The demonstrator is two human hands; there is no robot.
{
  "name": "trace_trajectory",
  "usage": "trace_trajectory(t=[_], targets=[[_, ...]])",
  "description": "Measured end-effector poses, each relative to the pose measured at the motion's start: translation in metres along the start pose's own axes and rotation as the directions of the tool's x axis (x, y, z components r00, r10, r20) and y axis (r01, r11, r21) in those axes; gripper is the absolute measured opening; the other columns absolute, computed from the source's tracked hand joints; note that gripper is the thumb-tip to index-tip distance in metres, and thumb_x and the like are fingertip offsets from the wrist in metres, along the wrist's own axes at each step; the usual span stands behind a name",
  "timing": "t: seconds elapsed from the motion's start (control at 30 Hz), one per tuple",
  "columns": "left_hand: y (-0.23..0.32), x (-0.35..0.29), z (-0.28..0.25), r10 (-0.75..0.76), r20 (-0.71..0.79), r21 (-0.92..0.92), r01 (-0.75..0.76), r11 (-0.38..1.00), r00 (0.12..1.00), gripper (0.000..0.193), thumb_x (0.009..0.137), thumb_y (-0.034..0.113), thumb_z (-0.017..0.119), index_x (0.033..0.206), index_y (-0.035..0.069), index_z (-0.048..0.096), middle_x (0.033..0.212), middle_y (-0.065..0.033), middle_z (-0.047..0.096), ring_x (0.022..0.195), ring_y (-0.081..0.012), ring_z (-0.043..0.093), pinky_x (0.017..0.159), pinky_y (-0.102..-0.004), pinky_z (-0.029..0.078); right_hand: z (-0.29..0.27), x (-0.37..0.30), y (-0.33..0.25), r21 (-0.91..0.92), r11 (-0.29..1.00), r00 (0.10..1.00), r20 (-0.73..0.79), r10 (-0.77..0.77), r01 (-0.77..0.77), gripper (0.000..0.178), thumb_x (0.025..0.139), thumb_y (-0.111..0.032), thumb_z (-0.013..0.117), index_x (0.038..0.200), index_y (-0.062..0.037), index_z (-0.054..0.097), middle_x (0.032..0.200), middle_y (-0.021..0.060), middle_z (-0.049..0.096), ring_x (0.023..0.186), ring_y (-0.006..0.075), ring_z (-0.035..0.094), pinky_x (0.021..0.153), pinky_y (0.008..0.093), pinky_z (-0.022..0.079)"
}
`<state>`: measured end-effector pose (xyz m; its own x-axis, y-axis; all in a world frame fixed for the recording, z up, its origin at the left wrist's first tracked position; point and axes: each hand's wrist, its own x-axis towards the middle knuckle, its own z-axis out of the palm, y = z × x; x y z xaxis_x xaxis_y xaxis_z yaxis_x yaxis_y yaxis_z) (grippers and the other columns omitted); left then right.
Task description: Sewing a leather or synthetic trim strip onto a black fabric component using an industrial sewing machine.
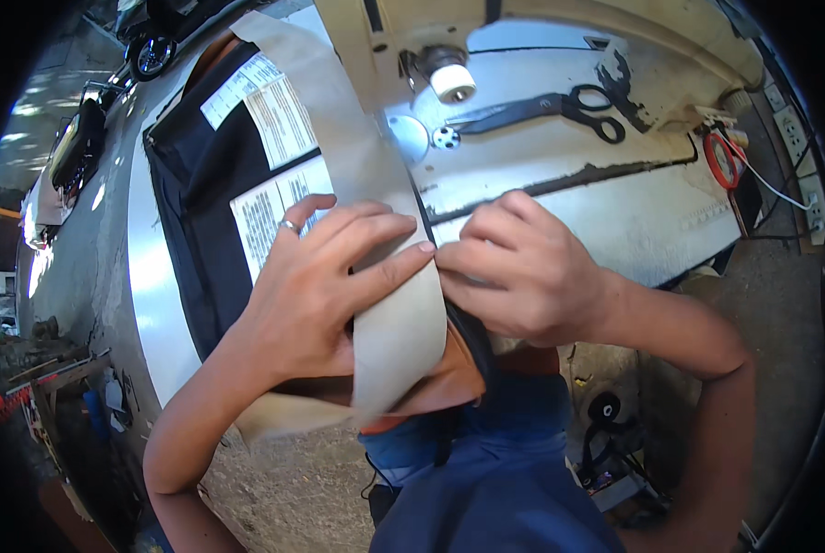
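A pale grey strip of fabric or leather (362, 143) runs lengthwise over a black fabric cover (187, 184) with brown panels (449, 373) and white printed labels (286, 120). My left hand (325, 267), a ring on one finger, lies over the strip with its fingers spread and thumb stretched to the strip's right edge. Just right of that thumb, my right hand (523, 272) is closed, its fingers pinched at the dark edge of the cover. Its fingertips are partly hidden, so the exact grip point is unclear. The strip's lower end curls below my left thumb.
A beige sewing machine (606, 32) stands over the white table (560, 230). Black-handled scissors (546, 111) lie beside a small perforated metal bobbin (447, 138). Farther right are a red ring-shaped object (721, 161) and power sockets (800, 157). A motorcycle (81, 138) is at far left.
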<state>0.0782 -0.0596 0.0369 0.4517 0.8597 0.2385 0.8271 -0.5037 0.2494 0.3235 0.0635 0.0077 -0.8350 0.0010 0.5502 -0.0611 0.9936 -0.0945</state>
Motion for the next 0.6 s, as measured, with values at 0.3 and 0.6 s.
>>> trace_trajectory(t=[0.3,0.6], targets=[[0.074,-0.031,0.012,-0.170,-0.003,0.008,0.170,0.985,0.985,0.068,0.085,0.016,0.078,0.152,0.012,0.067,0.159,-0.0144,0.060,0.147,-0.0351,0.054,0.123,-0.0563,0.038,0.006,-0.058,-0.066,0.014,1.000,0.937,-0.349,-0.002,0.008,0.007,0.083,-0.002,0.079,0.089,-0.0032,0.077,0.100,0.0086,0.076,0.078,0.0211,0.064,0.070,0.0328,0.052],[0.112,-0.029,0.016,-0.212,0.058,0.211,0.196,0.958,0.975,0.078,0.086,0.002,0.076,0.161,0.006,0.055,0.168,-0.0177,0.051,0.156,-0.0354,0.047,0.126,-0.0551,0.038,0.022,-0.069,-0.079,0.043,0.995,0.921,-0.385,-0.064,0.087,0.003,0.085,-0.002,0.077,0.088,-0.0024,0.076,0.104,0.0101,0.076,0.084,0.0220,0.068,0.073,0.0336,0.054]])
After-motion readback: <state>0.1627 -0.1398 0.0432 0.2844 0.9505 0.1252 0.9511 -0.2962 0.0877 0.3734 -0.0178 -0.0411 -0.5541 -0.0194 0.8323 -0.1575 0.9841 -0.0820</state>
